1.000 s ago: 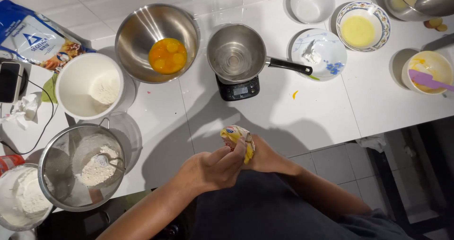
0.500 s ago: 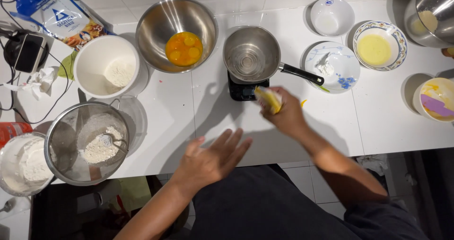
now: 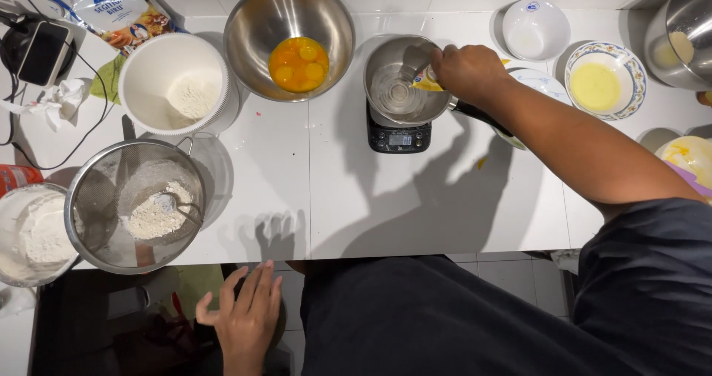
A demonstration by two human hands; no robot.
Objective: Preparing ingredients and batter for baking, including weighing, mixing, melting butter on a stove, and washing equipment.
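a yellow wrapper (image 3: 429,84) is clenched in the right hand (image 3: 467,72) over the small steel saucepan (image 3: 404,79) on the digital scale (image 3: 398,134), upper centre of the frame. the left hand (image 3: 245,317) is held released, fingers spread, below the white surface (image 3: 334,198) edge at lower left.

Saucepan (image 3: 404,79) on scale (image 3: 398,135), egg bowl (image 3: 289,38) to its left.

Right hand (image 3: 467,70) clenched, left hand (image 3: 248,317) spread.
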